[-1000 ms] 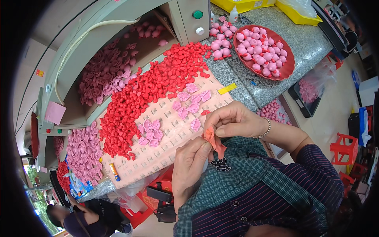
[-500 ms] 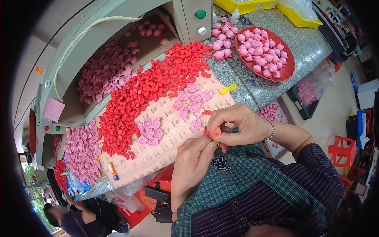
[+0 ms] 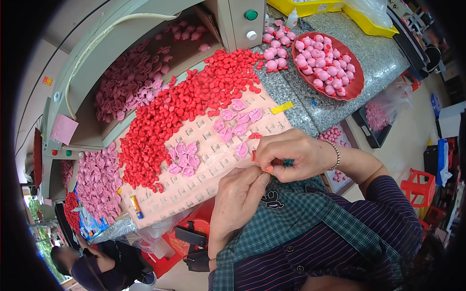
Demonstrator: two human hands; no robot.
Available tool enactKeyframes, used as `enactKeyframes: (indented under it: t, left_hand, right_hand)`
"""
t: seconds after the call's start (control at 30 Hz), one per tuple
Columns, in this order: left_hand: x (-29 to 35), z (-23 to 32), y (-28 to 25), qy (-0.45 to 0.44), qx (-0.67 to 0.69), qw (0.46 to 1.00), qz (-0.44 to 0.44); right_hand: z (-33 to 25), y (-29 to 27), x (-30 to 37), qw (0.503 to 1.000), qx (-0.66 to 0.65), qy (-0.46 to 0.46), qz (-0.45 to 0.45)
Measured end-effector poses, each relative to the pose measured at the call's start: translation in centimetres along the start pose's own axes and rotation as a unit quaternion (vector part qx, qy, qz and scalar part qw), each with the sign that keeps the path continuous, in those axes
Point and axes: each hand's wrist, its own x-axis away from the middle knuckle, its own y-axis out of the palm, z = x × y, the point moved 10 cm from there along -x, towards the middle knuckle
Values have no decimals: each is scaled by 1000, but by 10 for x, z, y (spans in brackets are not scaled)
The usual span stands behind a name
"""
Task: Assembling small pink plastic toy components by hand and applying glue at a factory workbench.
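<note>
Close together in front of my apron, my left hand (image 3: 240,194) and my right hand (image 3: 297,154) are both closed, fingertips pinched toward each other. Between them is a small red soft piece (image 3: 254,155), with only its edge showing beside my right fingers. A spot of orange shows at the right fingertips; I cannot tell whether it belongs to the same piece. Just beyond my hands, pink shell-shaped pieces (image 3: 241,150) lie in two loose groups on the pale pink slotted board (image 3: 206,172). One loose red piece (image 3: 255,136) rests near my right fingers.
A heap of red pieces (image 3: 160,121) covers the board's far side. Pink pieces (image 3: 99,179) pile at left and inside a grey machine (image 3: 238,24). A red bowl (image 3: 357,87) of pink balls stands on the granite counter. A person (image 3: 97,264) sits at lower left; a red stool (image 3: 418,186) stands at right.
My fingers have closed further around the small piece, so less of its orange-red surface shows. The view has shifted slightly. The pieces on the board have not moved.
</note>
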Motion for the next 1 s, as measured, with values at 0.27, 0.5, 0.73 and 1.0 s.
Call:
enactKeyframes:
  t: [0.27, 0.5, 0.73, 1.0]
  left_hand:
    - [-1, 2, 1, 2, 5, 1000, 6]
    - [-2, 2, 3, 9, -4, 1000, 10]
    - [6, -9, 6, -4, 37, 998, -42]
    - [16, -36, -2, -79, 145, 986, -7]
  right_hand:
    - [-23, 6, 3, 967, 207, -146, 5]
    - [-24, 6, 11, 951, 251, -181, 23]
    - [-23, -49, 14, 925, 317, -130, 161]
    - [8, -71, 21, 971, 73, 24, 226]
